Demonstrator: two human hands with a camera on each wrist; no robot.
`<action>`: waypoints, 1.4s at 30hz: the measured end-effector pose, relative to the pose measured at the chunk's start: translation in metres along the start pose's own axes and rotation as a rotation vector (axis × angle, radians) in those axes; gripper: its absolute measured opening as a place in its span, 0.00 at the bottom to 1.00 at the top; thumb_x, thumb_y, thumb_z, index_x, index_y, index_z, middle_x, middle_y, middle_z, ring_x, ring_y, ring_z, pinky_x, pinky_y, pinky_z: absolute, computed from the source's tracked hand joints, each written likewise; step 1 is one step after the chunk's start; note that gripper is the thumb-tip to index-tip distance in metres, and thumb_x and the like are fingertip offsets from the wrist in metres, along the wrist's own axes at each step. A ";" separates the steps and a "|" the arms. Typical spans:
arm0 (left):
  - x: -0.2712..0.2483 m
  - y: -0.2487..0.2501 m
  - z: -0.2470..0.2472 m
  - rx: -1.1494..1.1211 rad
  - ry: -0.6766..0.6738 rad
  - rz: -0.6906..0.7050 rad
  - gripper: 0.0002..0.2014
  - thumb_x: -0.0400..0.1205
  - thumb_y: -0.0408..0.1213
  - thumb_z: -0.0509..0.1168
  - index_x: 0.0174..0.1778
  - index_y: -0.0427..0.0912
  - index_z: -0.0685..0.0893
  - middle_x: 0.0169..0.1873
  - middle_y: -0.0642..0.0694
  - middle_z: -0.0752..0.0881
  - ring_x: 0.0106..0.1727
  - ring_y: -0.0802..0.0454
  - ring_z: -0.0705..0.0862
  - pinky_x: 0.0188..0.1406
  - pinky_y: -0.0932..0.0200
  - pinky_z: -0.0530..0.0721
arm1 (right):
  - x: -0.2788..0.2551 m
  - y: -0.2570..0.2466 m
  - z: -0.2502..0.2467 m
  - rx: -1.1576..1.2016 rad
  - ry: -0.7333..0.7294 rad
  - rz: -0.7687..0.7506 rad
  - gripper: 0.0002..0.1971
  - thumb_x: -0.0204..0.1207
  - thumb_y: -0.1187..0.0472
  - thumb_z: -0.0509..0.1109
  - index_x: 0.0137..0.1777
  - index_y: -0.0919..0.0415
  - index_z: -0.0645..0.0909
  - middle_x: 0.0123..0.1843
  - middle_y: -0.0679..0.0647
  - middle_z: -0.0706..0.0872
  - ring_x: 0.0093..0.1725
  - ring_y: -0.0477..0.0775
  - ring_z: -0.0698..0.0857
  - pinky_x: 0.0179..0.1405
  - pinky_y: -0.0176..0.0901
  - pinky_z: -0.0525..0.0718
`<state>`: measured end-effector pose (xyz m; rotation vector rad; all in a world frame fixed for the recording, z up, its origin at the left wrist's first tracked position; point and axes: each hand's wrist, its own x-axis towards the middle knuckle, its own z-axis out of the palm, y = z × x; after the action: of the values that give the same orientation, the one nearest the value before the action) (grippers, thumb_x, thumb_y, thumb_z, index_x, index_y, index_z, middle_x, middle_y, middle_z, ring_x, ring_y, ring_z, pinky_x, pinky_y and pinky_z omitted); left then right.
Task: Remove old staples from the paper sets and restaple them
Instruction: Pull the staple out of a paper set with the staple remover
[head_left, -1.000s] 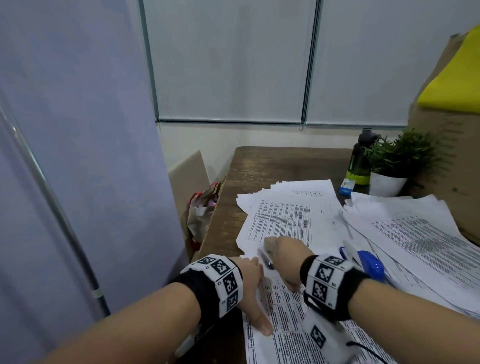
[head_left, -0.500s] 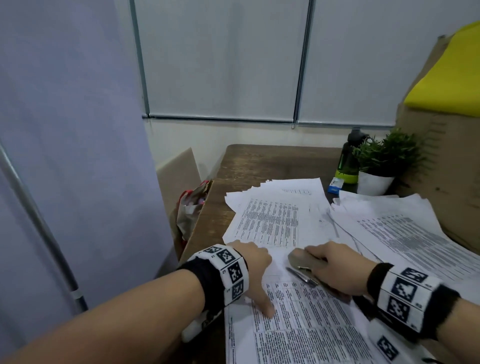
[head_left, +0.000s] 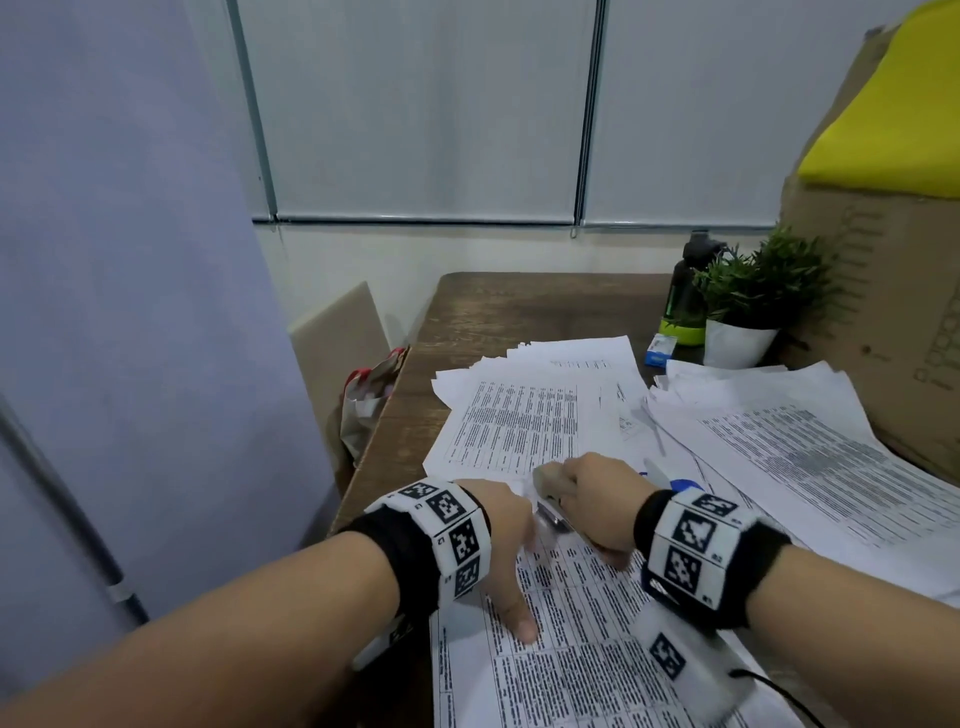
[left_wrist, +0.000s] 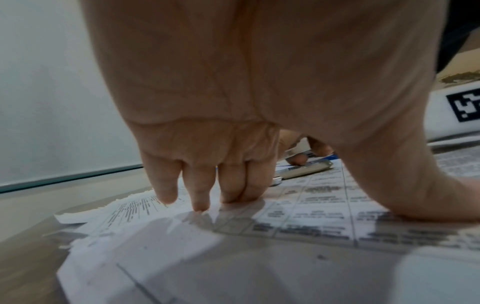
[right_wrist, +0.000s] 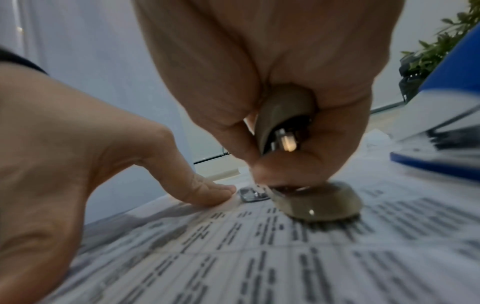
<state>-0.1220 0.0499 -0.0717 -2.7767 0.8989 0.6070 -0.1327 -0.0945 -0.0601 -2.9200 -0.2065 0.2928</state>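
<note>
Stapler (head_left: 551, 498): beige-grey, on the near paper set at about 12 o'clock from the wearer; long axis runs from 5 o'clock (rear, under the palm) to 11 o'clock (metal mouth), pointing at the sheet's upper left corner
Stapler, right wrist view (right_wrist: 319, 202): base flat on the print, top arm raised inside the fist, metal anvil plate projecting toward the left fingertips
Right hand (head_left: 597, 499): fingers and thumb curled round the stapler, gripping its top arm from above
Left hand (head_left: 501, 540): fingers (left_wrist: 197, 185) extended, tips pressing the paper near its corner; thumb (head_left: 517, 610) spread toward 6 o'clock, also flat on the sheet; holds nothing
Near paper set (head_left: 582, 654): printed table, lying under both hands, corner at 11 o'clock
Other paper sets (head_left: 519, 415): fanned stack at 12 o'clock; a second stack (head_left: 810, 457) at 2 o'clock
Blue stapler (right_wrist: 441, 127): just right of the right hand, on the papers
Table (head_left: 519, 306): dark wood
Pot (head_left: 735, 345): white, at 1 o'clock, contains a green plant (head_left: 763, 286); a dark bottle (head_left: 685, 291) stands touching or just beside it, which cannot be told
Cardboard box (head_left: 883, 312): at 2 o'clock, contents hidden, yellow sheet (head_left: 888, 119) on top
</note>
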 end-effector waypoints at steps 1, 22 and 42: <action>0.003 -0.001 0.002 -0.007 0.004 -0.003 0.29 0.62 0.70 0.76 0.45 0.51 0.81 0.30 0.58 0.78 0.34 0.55 0.79 0.38 0.61 0.75 | 0.006 -0.001 0.002 0.013 0.009 0.009 0.10 0.80 0.72 0.59 0.40 0.57 0.73 0.49 0.57 0.83 0.50 0.58 0.83 0.50 0.47 0.84; -0.003 0.007 -0.016 0.100 -0.103 0.041 0.61 0.68 0.63 0.77 0.87 0.47 0.44 0.87 0.47 0.50 0.83 0.38 0.61 0.79 0.36 0.66 | -0.013 0.063 -0.014 0.421 0.073 0.131 0.14 0.77 0.54 0.61 0.46 0.64 0.82 0.26 0.55 0.80 0.23 0.57 0.79 0.26 0.46 0.83; 0.011 0.039 -0.030 0.355 -0.216 0.054 0.60 0.74 0.59 0.74 0.85 0.53 0.32 0.86 0.48 0.36 0.83 0.36 0.61 0.76 0.39 0.67 | -0.018 0.049 -0.008 0.078 0.049 0.095 0.15 0.80 0.71 0.54 0.38 0.52 0.69 0.42 0.53 0.77 0.46 0.56 0.80 0.44 0.43 0.81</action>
<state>-0.1272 0.0041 -0.0503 -2.3305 0.9327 0.6670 -0.1427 -0.1465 -0.0599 -2.8607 -0.0478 0.2378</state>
